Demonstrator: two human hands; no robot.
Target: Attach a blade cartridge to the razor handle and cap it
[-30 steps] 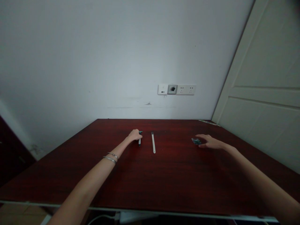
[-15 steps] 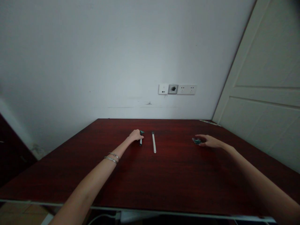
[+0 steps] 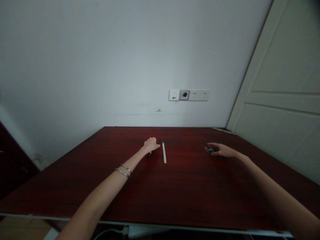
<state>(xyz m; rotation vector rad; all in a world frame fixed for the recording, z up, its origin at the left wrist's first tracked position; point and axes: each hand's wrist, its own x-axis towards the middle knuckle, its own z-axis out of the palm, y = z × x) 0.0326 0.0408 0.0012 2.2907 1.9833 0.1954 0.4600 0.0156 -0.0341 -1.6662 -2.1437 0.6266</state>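
Note:
My left hand (image 3: pixel 151 144) lies over a short white pen-like stick with a teal end; only the stick's near tip (image 3: pixel 150 153) shows below the hand. The fingers are stretched toward a thin white strip (image 3: pixel 163 152) that lies lengthwise on the dark red table (image 3: pixel 160 186) just to the right. Two bangles sit on that wrist. Far to the right, my right hand (image 3: pixel 222 150) rests on the table with its fingers curled about a small teal object (image 3: pixel 209 150), touching it.
The table stands against a white wall with a row of sockets (image 3: pixel 189 95) above it. A cream door (image 3: pixel 282 86) closes off the right side. A dark piece of furniture (image 3: pixel 12 160) stands at the left. A white cable (image 3: pixel 110 231) runs under the near edge.
My left hand has slid right and forward over the white stick, hiding its teal end, and now reaches toward the strip. My right hand has hardly moved.

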